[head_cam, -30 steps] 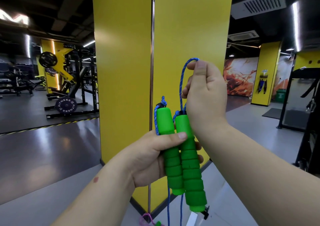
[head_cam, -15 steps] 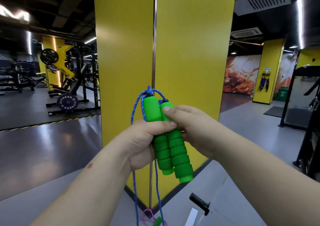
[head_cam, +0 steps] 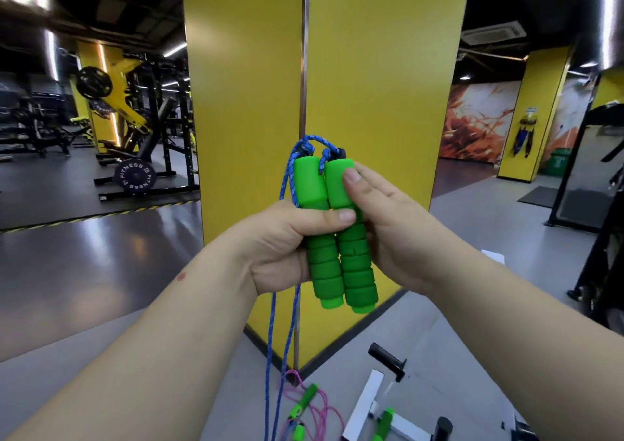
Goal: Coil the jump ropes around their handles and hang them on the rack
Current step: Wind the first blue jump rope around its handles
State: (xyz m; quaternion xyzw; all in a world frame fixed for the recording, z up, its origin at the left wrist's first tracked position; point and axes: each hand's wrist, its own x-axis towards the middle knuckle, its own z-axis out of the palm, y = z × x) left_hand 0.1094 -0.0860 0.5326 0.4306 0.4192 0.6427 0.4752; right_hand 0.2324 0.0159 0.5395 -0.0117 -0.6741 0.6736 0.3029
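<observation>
Gripping both green handles point(head_cam: 339, 238) side by side in the left hand point(head_cam: 287, 248), thumb curled across their fronts, fingers wrapping behind. Steadying with the right hand point(head_cam: 388, 231), thumb pressing the upper foam of the right handle, fingers lying nearly straight behind it, not curling round anything. Trailing the blue rope point(head_cam: 271, 356) from the caps over the handle tops and down the left side in two loose strands toward the floor, none of it looking wound on yet.

For a tidy coil, probably: keeping the handles parallel and clamped tight, taking up the hanging strands with the right hand, laying turns snugly from the top downward, holding tension so loops are not slipping.

Lying further off on the floor: another green-handled rope with pink cord point(head_cam: 314, 410), beside a white frame with a black peg point(head_cam: 386, 361), possibly the rack. Standing behind, a yellow pillar point(head_cam: 371, 69).
</observation>
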